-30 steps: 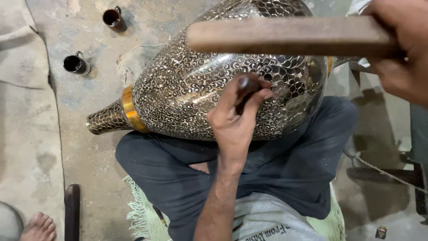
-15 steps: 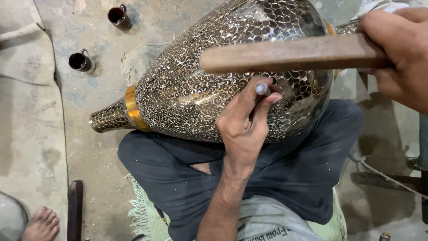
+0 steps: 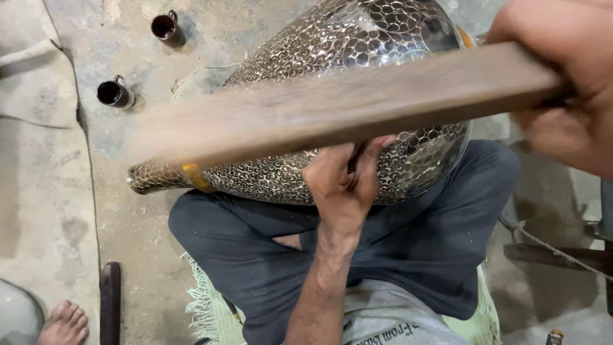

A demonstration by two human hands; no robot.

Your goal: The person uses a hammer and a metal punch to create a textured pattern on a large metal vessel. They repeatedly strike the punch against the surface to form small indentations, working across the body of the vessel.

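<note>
The patterned metal vase (image 3: 357, 96) lies across the person's lap, neck toward the floor's left edge. The left hand (image 3: 341, 185), fist closed, pins a punch (image 3: 355, 155) on its wall; the right hand (image 3: 562, 83) wraps the blurred wooden mallet (image 3: 345, 105). Chasing seems underway; a square blow looks needed.

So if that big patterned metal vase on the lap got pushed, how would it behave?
The vase would probably roll: it lies on its side with a round, bulging belly and a narrow neck. It looks rigid and likely heavy for its size, being shiny metal resting across the legs. The left hand pressed against it may be all that steadies it.
</note>
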